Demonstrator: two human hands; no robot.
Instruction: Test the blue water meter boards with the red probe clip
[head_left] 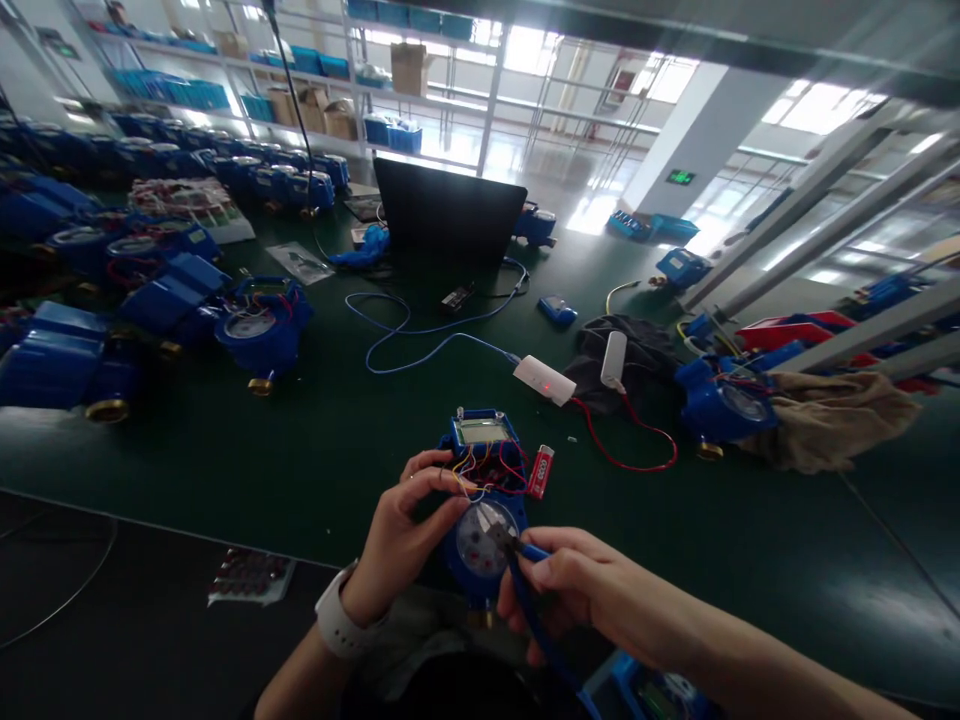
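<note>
A blue water meter (481, 545) with a round dial lies near the table's front edge, its small display (484, 430) at the far end and thin coloured wires (491, 468) showing between them. My left hand (412, 520) is at the meter's left side, thumb and index finger pinched on the thin wires. My right hand (570, 585) is wrapped round the blue handles of pliers (501, 535), whose jaws are over the dial, close to my left fingertips. Beside the meter on the right is a red battery (541, 472), with red wires near it.
Several blue meters (262, 325) crowd the left side. A black laptop (450, 215) stands at the back, and a blue cable runs to a white box (544, 380). On the right are a dark cloth (645, 355), another meter (724, 405), a brown cloth (832, 415) and metal bars.
</note>
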